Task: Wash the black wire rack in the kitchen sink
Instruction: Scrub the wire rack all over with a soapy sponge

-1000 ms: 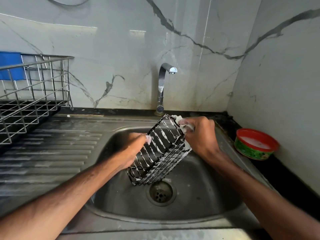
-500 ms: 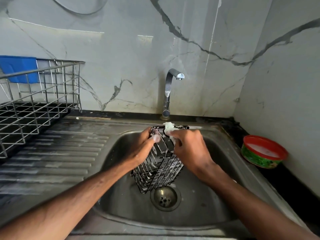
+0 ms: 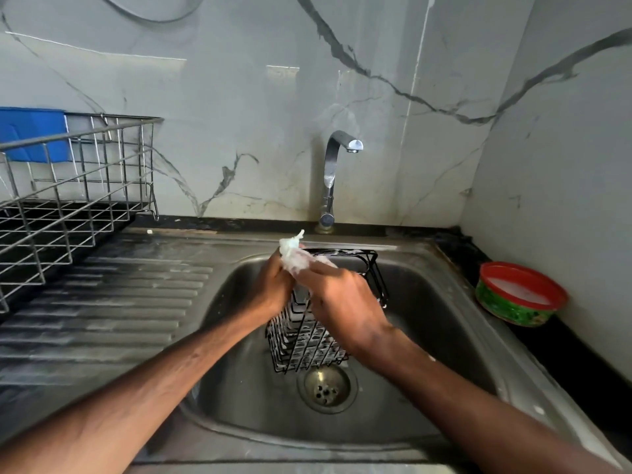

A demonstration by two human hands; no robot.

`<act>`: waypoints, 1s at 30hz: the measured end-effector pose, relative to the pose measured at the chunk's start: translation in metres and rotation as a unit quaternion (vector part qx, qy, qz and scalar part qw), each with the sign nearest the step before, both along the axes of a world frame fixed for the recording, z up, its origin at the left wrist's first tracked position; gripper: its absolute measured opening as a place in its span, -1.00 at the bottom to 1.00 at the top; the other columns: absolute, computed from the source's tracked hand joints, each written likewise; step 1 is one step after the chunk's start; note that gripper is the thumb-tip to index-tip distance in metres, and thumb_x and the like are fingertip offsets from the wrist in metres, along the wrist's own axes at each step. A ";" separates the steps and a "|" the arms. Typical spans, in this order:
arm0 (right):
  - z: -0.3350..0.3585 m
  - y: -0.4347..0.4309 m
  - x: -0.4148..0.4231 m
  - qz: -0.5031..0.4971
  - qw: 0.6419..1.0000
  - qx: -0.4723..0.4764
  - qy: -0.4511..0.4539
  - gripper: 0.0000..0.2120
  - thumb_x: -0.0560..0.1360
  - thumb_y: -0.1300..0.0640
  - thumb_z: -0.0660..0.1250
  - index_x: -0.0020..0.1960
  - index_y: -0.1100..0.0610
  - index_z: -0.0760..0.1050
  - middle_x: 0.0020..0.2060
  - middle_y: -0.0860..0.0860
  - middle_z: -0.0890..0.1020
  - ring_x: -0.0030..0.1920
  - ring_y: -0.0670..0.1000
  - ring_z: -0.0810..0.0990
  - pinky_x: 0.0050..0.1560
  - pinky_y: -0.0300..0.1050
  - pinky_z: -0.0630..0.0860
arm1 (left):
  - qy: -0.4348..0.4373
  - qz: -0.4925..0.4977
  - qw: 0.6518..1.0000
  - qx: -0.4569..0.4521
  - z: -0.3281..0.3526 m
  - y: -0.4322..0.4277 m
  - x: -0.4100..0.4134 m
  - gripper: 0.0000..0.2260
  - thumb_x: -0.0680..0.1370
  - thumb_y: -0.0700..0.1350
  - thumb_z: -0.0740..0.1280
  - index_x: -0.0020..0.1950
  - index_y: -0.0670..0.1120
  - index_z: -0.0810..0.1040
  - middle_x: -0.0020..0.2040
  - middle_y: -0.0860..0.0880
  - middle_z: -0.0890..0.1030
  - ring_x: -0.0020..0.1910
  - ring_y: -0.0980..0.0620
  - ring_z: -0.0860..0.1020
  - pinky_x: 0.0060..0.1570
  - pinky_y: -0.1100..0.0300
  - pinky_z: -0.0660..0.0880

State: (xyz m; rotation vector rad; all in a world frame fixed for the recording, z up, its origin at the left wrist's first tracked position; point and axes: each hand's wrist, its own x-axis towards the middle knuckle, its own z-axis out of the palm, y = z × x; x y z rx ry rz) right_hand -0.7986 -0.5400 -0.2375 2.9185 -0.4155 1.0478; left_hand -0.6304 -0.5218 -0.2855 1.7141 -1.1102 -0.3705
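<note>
Since half a second ago the black wire rack (image 3: 307, 340) has been swinging from a lean to nearly upright, and both hands have been closing in together at its top rim. Only one rack is showing: thin black rods forming a box-shaped basket, streaked with white suds. It is standing inside the steel sink (image 3: 444, 302), its lower end reaching below the fingers to just above the single round drain (image 3: 326, 388), and its open rim is showing just behind the fingers.

The left hand (image 3: 273, 289) is curling its fingers at the rack's upper left edge and seems to be gripping it, though the fingertips are hiding behind the wad. The right hand (image 3: 342, 302) is clenching one white soapy wad (image 3: 294, 256) and pressing it against the rim. Crumpled and frothy, the wad is poking up just above both sets of knuckles.

One curved chrome tap (image 3: 335, 179) is rising well behind the fingers. Well to the left of the left fingers, one silver wire drying basket (image 3: 68, 200) is sitting at the edge of the ribbed steel drainboard (image 3: 119, 302), with one blue plastic tub (image 3: 32, 135) behind it. Well to the right of the right fingers, one round green tub (image 3: 519, 299) with a red rim is sitting on the black counter and holding something white. Its printed pattern is too small to read.
</note>
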 end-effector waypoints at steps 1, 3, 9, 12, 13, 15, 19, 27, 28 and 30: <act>0.000 -0.007 -0.004 -0.004 1.000 0.009 0.000 -0.50 0.39 0.50 0.29 0.26 0.16 0.55 0.09 0.13 0.66 -0.10 0.18 0.68 -0.25 0.10 0.66 | -0.004 0.006 1.000 -0.008 0.007 0.005 -0.003 -0.67 0.71 -0.26 0.13 0.42 0.03 0.39 -0.15 0.20 0.59 -0.21 0.38 0.51 -0.12 0.49 0.50; -0.001 -0.028 -0.015 -0.036 0.999 0.034 -0.008 -0.55 0.44 0.49 0.29 0.23 0.15 0.61 0.05 0.13 0.68 -0.14 0.12 0.68 -0.16 -0.04 0.67 | -0.064 0.007 0.998 -0.021 0.008 0.008 0.001 -0.70 0.72 -0.10 0.12 0.39 0.21 0.38 -0.26 0.06 0.55 -0.41 0.24 0.49 -0.35 0.34 0.55; 0.002 -0.081 -0.043 -0.159 0.976 0.130 -0.077 -0.62 0.40 0.53 0.24 -0.01 0.19 0.70 -0.21 0.11 0.73 -0.28 -0.09 0.64 -0.29 -0.30 0.36 | -0.200 0.044 0.976 0.077 0.003 0.016 0.013 -0.54 0.58 0.19 -0.04 0.50 0.30 0.13 -0.16 -0.05 0.62 -0.37 -0.22 0.63 -0.53 -0.06 0.53; -0.003 -0.075 -0.040 -0.163 0.969 0.170 -0.073 -0.66 0.43 0.52 0.21 -0.11 0.21 0.67 -0.46 -0.11 0.54 -0.41 -0.31 0.49 -0.41 -0.48 0.32 | -0.140 0.036 0.989 0.040 0.004 0.010 0.014 -0.73 0.65 0.07 0.02 0.31 0.33 0.30 -0.17 -0.11 0.64 -0.46 -0.12 0.52 -0.57 0.04 0.42; -0.005 -0.069 -0.037 -0.160 0.971 0.169 -0.062 -0.63 0.45 0.51 0.20 -0.02 0.18 0.68 -0.38 -0.10 0.60 -0.36 -0.27 0.54 -0.36 -0.50 0.38 | -0.105 0.026 0.994 0.028 0.004 0.009 0.017 -0.73 0.62 0.05 0.03 0.25 0.32 0.35 -0.08 -0.16 0.67 -0.45 -0.08 0.46 -0.55 0.05 0.37; -0.005 -0.060 -0.031 -0.130 0.977 0.159 -0.056 -0.55 0.48 0.48 0.19 0.16 0.12 0.66 -0.22 -0.01 0.69 -0.31 -0.13 0.61 -0.29 -0.42 0.40 | -0.037 0.000 0.999 -0.007 0.002 0.006 0.027 -0.68 0.52 0.01 0.04 0.16 0.28 0.45 -0.02 -0.14 0.67 -0.34 -0.07 0.43 -0.46 -0.08 0.38; -0.006 -0.060 -0.019 -0.050 0.988 0.121 -0.080 -0.57 0.51 0.46 0.18 0.25 0.14 0.60 -0.05 0.05 0.72 -0.19 -0.09 0.68 -0.09 -0.17 0.67 | 0.020 -0.023 0.999 -0.041 0.013 0.007 0.027 -0.60 0.59 -0.29 0.06 0.01 0.17 0.53 -0.14 0.04 0.58 -0.28 0.00 0.37 -0.27 0.07 0.29; -0.015 -0.072 -0.029 -0.058 0.904 0.385 -0.178 -0.71 0.54 0.29 0.37 0.16 0.00 0.65 0.01 -0.29 0.67 0.12 0.18 0.66 0.07 0.17 0.63 | 0.031 -0.056 0.996 -0.070 0.012 0.004 0.033 -0.57 0.55 -0.48 0.02 -0.07 0.01 0.49 -0.08 -0.06 0.61 -0.37 0.20 0.34 -0.39 0.17 0.25; -0.017 -0.074 -0.029 -0.057 0.885 0.420 -0.191 -0.74 0.53 0.28 0.40 0.17 0.03 0.65 0.05 -0.21 0.68 0.16 0.12 0.66 0.14 0.10 0.63 | 0.029 -0.058 0.995 -0.073 0.012 0.003 0.033 -0.57 0.54 -0.49 0.02 -0.08 -0.01 0.48 -0.07 -0.07 0.61 -0.36 0.19 0.34 -0.40 0.19 0.25; -0.026 -0.085 -0.027 -0.086 0.844 0.490 -0.201 -0.73 0.50 0.32 0.43 0.17 0.10 0.66 0.05 -0.05 0.72 0.10 0.13 0.70 0.10 0.20 0.64 | 0.030 -0.058 0.995 -0.076 0.013 0.003 0.033 -0.57 0.54 -0.50 0.01 -0.08 -0.02 0.48 -0.10 0.00 0.60 -0.33 0.16 0.34 -0.40 0.23 0.26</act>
